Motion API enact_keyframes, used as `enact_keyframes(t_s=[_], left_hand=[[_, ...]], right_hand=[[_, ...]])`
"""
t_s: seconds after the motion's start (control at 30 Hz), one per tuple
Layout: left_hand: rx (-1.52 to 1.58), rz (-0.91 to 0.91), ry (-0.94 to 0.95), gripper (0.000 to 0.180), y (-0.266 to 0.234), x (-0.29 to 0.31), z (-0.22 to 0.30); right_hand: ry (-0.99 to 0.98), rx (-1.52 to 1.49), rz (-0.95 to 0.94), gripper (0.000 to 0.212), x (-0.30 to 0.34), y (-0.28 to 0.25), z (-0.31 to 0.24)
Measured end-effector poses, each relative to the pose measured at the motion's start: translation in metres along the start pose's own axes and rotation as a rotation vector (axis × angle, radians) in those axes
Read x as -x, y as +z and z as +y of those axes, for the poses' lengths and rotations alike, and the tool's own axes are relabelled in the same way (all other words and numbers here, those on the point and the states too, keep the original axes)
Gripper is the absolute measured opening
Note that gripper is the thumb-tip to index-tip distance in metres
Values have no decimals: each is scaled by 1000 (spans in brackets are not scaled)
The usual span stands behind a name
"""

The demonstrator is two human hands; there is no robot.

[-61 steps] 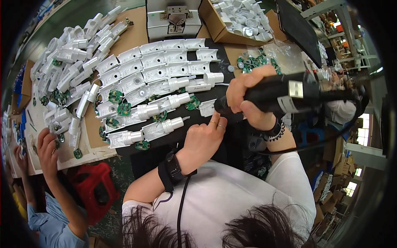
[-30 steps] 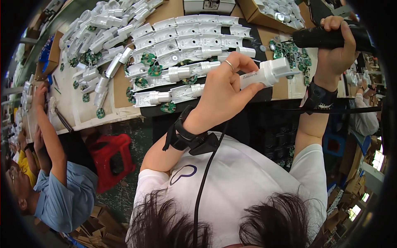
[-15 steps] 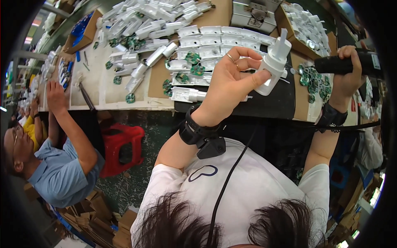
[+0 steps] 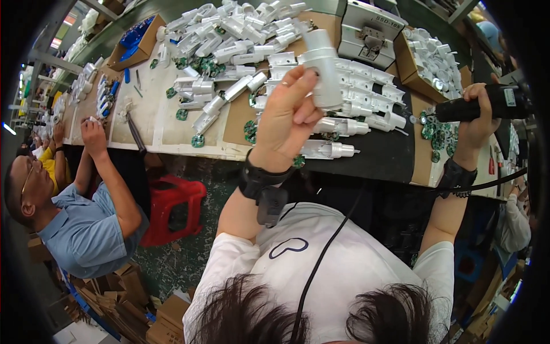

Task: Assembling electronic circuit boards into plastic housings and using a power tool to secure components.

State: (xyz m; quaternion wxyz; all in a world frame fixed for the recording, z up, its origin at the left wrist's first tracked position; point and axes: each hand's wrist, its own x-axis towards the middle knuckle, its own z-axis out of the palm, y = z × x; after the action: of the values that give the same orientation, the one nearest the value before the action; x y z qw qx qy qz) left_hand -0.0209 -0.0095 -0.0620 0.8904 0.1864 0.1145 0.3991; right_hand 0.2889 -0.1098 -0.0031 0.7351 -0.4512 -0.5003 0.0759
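- The left hand (image 4: pixel 286 120) was raised above the workbench (image 4: pixel 172 129), its fingers clenched around a white plastic housing (image 4: pixel 321 69), a smooth cylindrical shell held nearly upright at about 12 o'clock in the view.
- The right hand (image 4: pixel 478 117) gripped a black electric screwdriver (image 4: pixel 487 106) at 2 o'clock, the matte barrel lying roughly level with its tip pointing left.
- An open cardboard box (image 4: pixel 421 71) at 1 o'clock held a heap of small white moulded parts.
- A second cardboard box (image 4: pixel 140 43) at 11 o'clock contained blue pieces.
- A grey metal fixture (image 4: pixel 369 31) stood between that first box and the raised housing.
- Rows of matching white housings (image 4: pixel 366 94) lay on a black mat (image 4: pixel 384 152) just beyond the left hand, with round green circuit boards (image 4: pixel 250 131) scattered among them.
- A red plastic stool (image 4: pixel 172 206) stood under the bench at 9 o'clock, beside a co-worker in a blue shirt (image 4: pixel 86 235).
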Motion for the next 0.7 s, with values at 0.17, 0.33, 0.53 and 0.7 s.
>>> enact_keyframes(t_s=[0.17, 0.33, 0.53, 0.7], left_hand=[[-57, 168, 81, 22, -8, 10, 20], [-232, 369, 387, 22, -34, 17, 53], [-1095, 602, 1092, 28, -79, 4, 100], [-2036, 962, 1307, 33, -90, -16, 155]], right_hand=[[11, -35, -9, 46, 3, -1, 1], [23, 0, 7, 47, 5, -11, -5], [52, -15, 36, 50, 8, -1, -1], [44, -38, 18, 52, 7, 3, 1]])
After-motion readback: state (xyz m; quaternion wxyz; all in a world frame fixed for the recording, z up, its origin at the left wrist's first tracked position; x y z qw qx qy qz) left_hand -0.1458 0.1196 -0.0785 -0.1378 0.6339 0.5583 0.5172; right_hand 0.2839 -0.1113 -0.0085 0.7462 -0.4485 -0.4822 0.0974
